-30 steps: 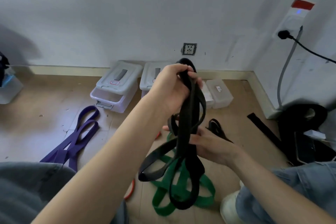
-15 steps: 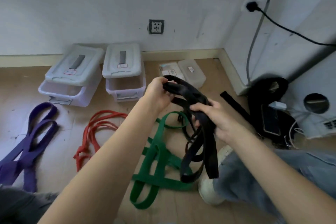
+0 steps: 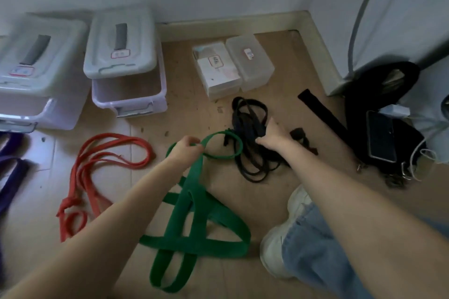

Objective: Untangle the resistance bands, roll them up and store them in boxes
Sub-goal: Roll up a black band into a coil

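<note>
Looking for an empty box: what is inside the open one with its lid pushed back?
The open box shows only bare walls in its front part. Its lid covers the rear, so anything there is hidden.

The purple band [image 3: 12, 167] and leftmost box [image 3: 31, 68] are cut off at the left edge; box labels are unreadable.

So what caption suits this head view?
Left hand grips tangled green resistance band; right hand rests on black band pile.

Bare floor [image 3: 194, 109] before the boxes [image 3: 126, 60] (lids seemingly ajar); bands elsewhere.
</note>
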A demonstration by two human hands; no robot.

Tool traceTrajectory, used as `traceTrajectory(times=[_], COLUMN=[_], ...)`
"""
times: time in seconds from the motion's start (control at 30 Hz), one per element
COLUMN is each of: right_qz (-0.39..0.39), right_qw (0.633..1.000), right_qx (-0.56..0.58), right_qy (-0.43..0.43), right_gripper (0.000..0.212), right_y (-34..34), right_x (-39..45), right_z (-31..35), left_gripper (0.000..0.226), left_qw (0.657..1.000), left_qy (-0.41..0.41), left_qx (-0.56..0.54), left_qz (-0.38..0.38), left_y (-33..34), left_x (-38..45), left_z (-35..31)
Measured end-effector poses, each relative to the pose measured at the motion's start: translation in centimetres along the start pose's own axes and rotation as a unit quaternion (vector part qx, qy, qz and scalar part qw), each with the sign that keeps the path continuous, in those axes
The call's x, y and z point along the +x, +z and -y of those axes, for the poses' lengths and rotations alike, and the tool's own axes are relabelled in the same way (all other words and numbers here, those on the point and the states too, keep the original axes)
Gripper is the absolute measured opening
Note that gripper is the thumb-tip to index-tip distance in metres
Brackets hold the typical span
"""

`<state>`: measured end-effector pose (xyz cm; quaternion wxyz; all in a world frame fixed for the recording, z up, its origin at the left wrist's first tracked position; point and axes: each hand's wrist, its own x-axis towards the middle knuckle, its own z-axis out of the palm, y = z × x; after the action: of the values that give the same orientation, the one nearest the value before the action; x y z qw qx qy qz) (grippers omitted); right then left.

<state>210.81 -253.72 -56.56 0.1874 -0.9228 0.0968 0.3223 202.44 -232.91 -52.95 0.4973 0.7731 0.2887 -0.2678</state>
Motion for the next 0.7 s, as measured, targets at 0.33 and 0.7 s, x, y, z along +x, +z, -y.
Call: traceTrajectory(times=[0.33,0.7], right_qz=[-0.014,-0.107], right_qw=[0.966,0.976], right_qx=[-0.243,-0.189], right_qy=[-0.088,0.003], right_gripper=[0.128,0.084], right_y=[6.3,5.6], right_x=[1.4,1.3], right_z=[-1.2,-2.4], left_gripper=[0.081,0.084], left_qw=[0.923,0.89], left_qy=[0.023,0.057], left_qx=[0.372,0.45], left_qz=[0.09,0.053], left_y=[4.5,2.7], left_x=[2.7,2.1], left_z=[5.3,5.7])
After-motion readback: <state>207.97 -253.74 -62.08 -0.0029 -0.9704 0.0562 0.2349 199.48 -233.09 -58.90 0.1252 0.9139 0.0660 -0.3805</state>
